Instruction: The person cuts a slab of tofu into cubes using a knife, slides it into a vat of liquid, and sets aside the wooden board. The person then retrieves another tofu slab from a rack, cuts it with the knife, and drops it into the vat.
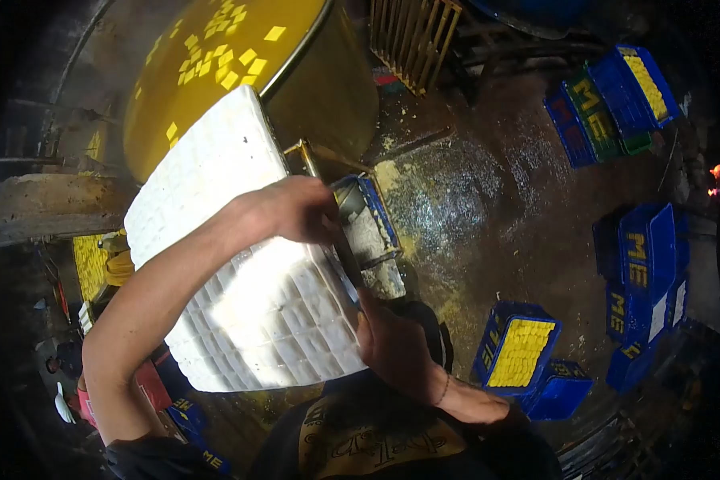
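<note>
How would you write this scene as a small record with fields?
Left hand: gripping the edge of the white block load
Right hand: at the same edge, nearer the body
Load: pieces in rows, partly overlapping the vat in view
Vat contents: yellow pieces in yellow liquid
Blue crate: holds yellow blocks

The white slab [256, 312] at nine o'clock looks smooth and glossy. The vat [332, 100] at eleven has a dull-sheened metal wall, the crates [646, 248] at three smooth plastic sides; toward two the floor [464, 200] shines wetly, while the shirt [376, 456] at six is matt cloth.
</note>
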A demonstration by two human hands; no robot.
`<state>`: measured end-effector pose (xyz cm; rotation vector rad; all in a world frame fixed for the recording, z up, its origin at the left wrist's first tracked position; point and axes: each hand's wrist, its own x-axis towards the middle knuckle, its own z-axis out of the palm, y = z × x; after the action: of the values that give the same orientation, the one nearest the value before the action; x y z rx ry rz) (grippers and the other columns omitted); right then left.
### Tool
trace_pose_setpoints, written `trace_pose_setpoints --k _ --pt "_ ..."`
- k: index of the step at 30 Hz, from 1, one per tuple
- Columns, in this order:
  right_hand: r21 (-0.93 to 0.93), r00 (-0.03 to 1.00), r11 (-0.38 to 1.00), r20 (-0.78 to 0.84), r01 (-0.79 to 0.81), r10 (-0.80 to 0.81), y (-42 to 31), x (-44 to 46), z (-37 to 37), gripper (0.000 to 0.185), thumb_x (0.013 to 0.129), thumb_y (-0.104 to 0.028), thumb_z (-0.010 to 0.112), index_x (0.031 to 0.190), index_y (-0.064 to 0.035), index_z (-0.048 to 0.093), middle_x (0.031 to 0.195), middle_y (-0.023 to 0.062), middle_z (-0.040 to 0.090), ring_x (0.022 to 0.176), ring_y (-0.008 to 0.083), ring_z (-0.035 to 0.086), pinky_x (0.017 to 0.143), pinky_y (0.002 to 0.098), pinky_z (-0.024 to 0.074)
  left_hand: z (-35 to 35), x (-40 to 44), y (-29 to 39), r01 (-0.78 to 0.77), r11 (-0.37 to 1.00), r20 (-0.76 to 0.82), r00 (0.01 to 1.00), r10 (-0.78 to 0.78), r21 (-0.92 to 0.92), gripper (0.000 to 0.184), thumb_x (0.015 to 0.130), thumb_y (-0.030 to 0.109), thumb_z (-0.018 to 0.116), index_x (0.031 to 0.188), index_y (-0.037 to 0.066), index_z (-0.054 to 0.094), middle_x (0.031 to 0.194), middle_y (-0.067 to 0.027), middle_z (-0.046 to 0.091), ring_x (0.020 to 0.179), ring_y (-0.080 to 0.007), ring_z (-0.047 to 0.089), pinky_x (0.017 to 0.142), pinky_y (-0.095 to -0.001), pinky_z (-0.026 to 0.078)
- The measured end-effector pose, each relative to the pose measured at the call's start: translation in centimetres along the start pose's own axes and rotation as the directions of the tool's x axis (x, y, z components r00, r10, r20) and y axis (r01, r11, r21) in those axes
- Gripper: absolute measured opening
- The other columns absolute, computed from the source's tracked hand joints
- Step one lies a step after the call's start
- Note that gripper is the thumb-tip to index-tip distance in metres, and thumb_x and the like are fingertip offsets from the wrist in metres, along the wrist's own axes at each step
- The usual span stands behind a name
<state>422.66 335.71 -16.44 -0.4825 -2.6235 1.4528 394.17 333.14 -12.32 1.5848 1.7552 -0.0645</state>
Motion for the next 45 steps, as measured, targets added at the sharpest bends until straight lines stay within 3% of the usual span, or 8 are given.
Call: trace_pose_setpoints --k 9,11,15,24,31,37,41,45 --pt "0.134 0.997 0.990 -0.068 0.033 -0.024 3.6 -7.1 2.2 0.046 0.088 -0.009 0.060 0.133 -0.0014 0.052 0.082 0.0192 0.064 0.064 0.0351 0.065 0.052 0.0445 0.0506 8.2 3.3 2.2 -0.485 0.873 0.115 0.866 0.487 -0.048 0.029 0.084 0.031 0.068 0.097 0.005 0.070 0.087 -0.0159 0.070 0.078 -0.0252 0.068 0.072 -0.0355 0.053" --pt "-0.119 0.993 0.992 -0.113 -0.049 0.036 3.4 -5.8 -0.7 0.041 0.087 -0.008 0.063 0.128 -0.0098 0.060 0.081 0.0180 0.063 0.065 0.0340 0.065 0.052 0.0427 0.0502 7.3 3.7 5.4 -0.176 0.942 0.400 0.872 0.284 -0.286 0.029 0.090 0.030 0.066 0.105 0.006 0.069 0.090 -0.0142 0.072 0.080 -0.0208 0.068 0.073 -0.0344 0.053" --pt "-0.056 0.966 0.986 -0.197 0.159 -0.167 0.7 -6.5 -7.4 0.040 0.083 0.000 0.066 0.122 -0.0099 0.066 0.080 0.0146 0.065 0.062 0.0279 0.064 0.057 0.0350 0.0513 1.9 0.0 9.9 0.161 0.900 0.230 0.971 -0.070 -0.405 0.028 0.085 0.029 0.073 0.100 0.005 0.074 0.080 -0.0039 0.069 0.072 -0.0135 0.061 0.063 -0.0289 0.048" --pt "0.573 0.972 0.814 -0.230 0.098 0.045 -3.3 -17.3 -4.1 0.046 0.094 -0.008 0.062 0.138 -0.0004 0.049 0.086 0.0114 0.063 0.063 0.0111 0.055 0.056 0.0248 0.0452 23.3 -30.9 8.8 -0.845 0.060 -0.817 0.491 -0.302 -0.531 0.057 0.075 0.035 0.067 0.116 -0.004 0.063 0.080 -0.0119 0.066 0.063 -0.0179 0.061 0.047 -0.0276 0.046" --pt "0.637 0.979 0.747 0.065 -0.191 0.194 -8.0 -23.1 9.3 0.044 0.097 -0.009 0.058 0.139 0.0004 0.048 0.079 0.0076 0.061 0.058 0.0085 0.051 0.049 0.0241 0.0420 57.3 -40.5 13.6 -0.971 -0.115 0.244 0.062 -0.968 -0.209 0.043 0.090 0.036 0.055 0.117 0.004 0.058 0.089 -0.0071 0.065 0.063 -0.0139 0.062 0.045 -0.0224 0.051" --pt "0.557 0.976 0.814 -0.032 -0.163 0.217 -11.2 -24.6 12.7 0.043 0.097 -0.010 0.060 0.138 0.0008 0.049 0.076 0.0075 0.061 0.056 0.0107 0.053 0.046 0.0253 0.0413 65.9 -34.8 6.7 -0.946 -0.319 0.248 0.295 -0.923 -0.061 0.039 0.096 0.031 0.046 0.121 0.002 0.057 0.087 -0.0092 0.065 0.067 -0.0135 0.066 0.047 -0.0216 0.056" --pt "0.490 0.961 0.867 -0.184 -0.093 0.207 -14.5 -21.1 13.7 0.044 0.096 -0.016 0.064 0.137 -0.0038 0.052 0.076 0.0014 0.060 0.056 0.0056 0.049 0.045 0.0209 0.0354 55.5 -28.8 2.2 -0.770 -0.579 0.094 0.577 -0.811 -0.268 0.089 0.091 0.064 0.053 0.149 -0.001 0.032 0.152 -0.0218 0.035 0.142 -0.0330 0.031 0.116 -0.0469 0.025" --pt "0.470 0.940 0.881 -0.275 -0.053 0.203 -18.0 -16.2 15.5 0.043 0.096 -0.013 0.059 0.137 -0.0071 0.051 0.072 0.0007 0.057 0.054 0.0058 0.049 0.045 0.0208 0.0348 62.0 -28.1 -6.8 -0.446 -0.179 0.053 0.280 -0.959 -0.877 0.082 0.092 0.052 0.054 0.150 0.000 0.031 0.156 -0.0196 0.031 0.144 -0.0322 0.030 0.117 -0.0389 0.025"
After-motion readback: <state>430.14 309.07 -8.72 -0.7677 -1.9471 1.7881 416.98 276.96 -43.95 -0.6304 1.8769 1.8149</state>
